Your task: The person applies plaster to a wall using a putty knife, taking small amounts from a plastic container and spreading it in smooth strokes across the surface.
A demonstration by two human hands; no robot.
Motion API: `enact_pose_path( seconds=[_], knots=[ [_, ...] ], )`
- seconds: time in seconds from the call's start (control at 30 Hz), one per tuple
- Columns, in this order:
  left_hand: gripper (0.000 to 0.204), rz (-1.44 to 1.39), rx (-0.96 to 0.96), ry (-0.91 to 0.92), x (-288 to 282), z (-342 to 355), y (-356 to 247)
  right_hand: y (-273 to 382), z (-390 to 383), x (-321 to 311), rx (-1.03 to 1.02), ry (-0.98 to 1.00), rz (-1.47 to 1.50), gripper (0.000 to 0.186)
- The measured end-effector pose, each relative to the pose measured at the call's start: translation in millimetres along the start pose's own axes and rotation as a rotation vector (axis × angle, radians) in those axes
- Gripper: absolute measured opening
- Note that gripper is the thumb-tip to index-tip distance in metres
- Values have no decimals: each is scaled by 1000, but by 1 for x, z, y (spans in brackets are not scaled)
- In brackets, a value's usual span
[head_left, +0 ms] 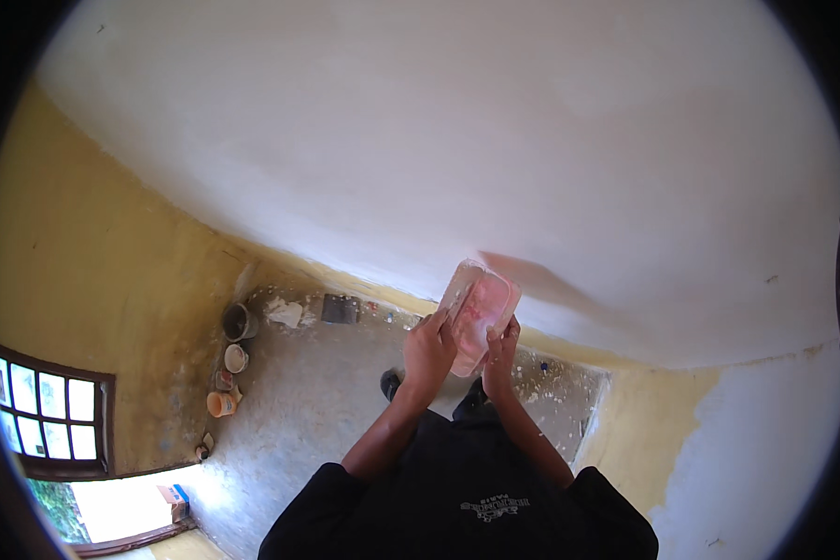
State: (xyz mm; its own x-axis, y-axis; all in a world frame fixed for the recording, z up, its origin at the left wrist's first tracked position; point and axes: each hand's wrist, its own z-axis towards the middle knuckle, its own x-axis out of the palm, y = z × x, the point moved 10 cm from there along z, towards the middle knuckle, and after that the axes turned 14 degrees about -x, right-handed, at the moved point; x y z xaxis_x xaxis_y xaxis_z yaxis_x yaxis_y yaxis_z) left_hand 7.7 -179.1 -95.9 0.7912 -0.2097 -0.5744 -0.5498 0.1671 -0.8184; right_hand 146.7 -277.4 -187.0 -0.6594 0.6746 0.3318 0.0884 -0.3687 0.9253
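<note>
Between left fingers [433, 327] and right fingers [510, 332]; pink container [483, 311]; tilted

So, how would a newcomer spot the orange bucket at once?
Start at the yellow wall on the left, the one with the window. Along its foot, a row of containers starts with a dark bucket. The orange bucket sits at the window end, set apart by colour from the dark bucket and the white bucket.
</note>
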Motion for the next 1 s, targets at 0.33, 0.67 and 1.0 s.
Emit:
enact_pose_path(
  seconds=[0.33, 0.67, 1.0],
  knots=[
    [13, -99, -16, 48, 3, -1, 3, 16, 1, 4, -95, -12, -41, 73],
    [14, -94, -106, 115, 12, -2, 20, 14, 3, 4, -88, 20, -243, 72],
    [15, -139, -187, 151, 20, 8, 33, 8, 4, 5, -141, 0, -173, 77]
  ],
)
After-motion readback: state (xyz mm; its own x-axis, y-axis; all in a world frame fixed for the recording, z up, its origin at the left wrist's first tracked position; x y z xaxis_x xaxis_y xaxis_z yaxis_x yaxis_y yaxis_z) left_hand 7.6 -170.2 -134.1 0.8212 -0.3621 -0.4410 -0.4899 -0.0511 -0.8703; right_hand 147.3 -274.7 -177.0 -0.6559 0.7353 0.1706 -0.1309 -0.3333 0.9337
